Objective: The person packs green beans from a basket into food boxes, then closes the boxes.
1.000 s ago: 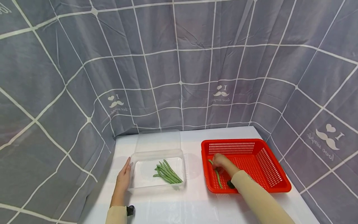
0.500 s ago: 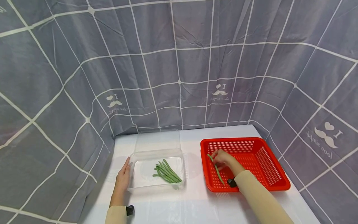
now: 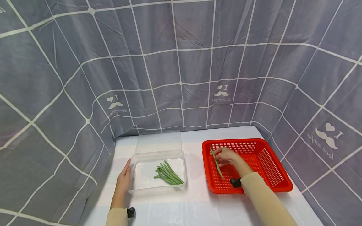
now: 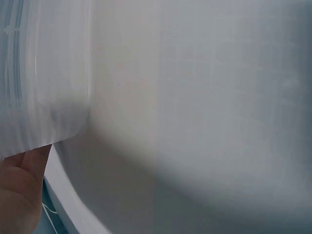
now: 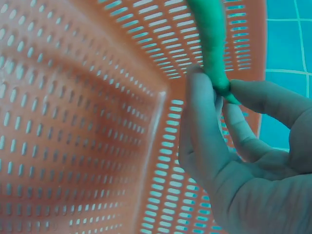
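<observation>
My right hand [image 3: 226, 156] pinches a single green bean [image 3: 217, 166] between thumb and fingertips, over the left part of the red basket [image 3: 205, 175]. In the right wrist view the green bean [image 5: 210, 44] is held near one end, its length running up out of the frame. My left hand [image 3: 123, 180] rests with straight fingers against the left side of a clear plastic container [image 3: 158, 188]. Inside that container, toward its right, lies a bunch of green beans [image 3: 168, 173]. The left wrist view shows the left hand [image 4: 22, 190] at the container's wall [image 4: 58, 63].
The container's clear lid [image 3: 159, 141] lies folded back behind it. Both containers stand on a white table [image 3: 195, 207]. A grey curtain [image 3: 195, 69] with white lines surrounds the table at the back and sides.
My right hand has risen slightly inside the red basket, and the green bean has come up with it. My left hand stays at the container's side.
</observation>
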Available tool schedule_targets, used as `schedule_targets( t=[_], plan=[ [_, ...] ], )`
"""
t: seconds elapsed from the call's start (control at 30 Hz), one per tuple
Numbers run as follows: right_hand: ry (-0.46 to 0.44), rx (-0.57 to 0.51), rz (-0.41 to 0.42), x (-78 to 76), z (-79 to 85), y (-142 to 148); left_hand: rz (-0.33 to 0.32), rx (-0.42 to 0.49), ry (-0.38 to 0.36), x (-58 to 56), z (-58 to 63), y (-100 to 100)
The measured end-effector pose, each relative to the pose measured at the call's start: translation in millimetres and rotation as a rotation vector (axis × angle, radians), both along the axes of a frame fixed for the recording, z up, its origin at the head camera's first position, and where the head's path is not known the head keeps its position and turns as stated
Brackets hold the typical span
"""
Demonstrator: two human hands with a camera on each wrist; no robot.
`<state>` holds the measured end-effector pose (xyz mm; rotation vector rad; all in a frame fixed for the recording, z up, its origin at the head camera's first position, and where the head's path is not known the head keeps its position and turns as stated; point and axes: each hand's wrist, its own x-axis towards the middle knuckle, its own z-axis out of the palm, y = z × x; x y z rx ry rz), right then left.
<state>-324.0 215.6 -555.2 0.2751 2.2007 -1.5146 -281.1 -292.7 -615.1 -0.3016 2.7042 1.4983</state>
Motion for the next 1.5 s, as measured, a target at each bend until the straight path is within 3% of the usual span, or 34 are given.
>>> schedule_targets(
  t=[0.6, 0.93, 1.5],
  plan=[
    [0.088, -0.212, 0.061, -4.1, 39.4, -24.7, 0.004, 0.001, -0.01, 2.0, 2.0, -5.2],
    [0.11, -0.213, 0.107, -9.8, 50.9, -45.9, 0.008, 0.001, -0.02, 2.6, 1.0, -6.1],
    [0.089, -0.236, 0.169, -19.1, 57.5, -116.5, 0.002, 0.015, 0.007, 2.3, -0.8, -1.9]
  ],
)
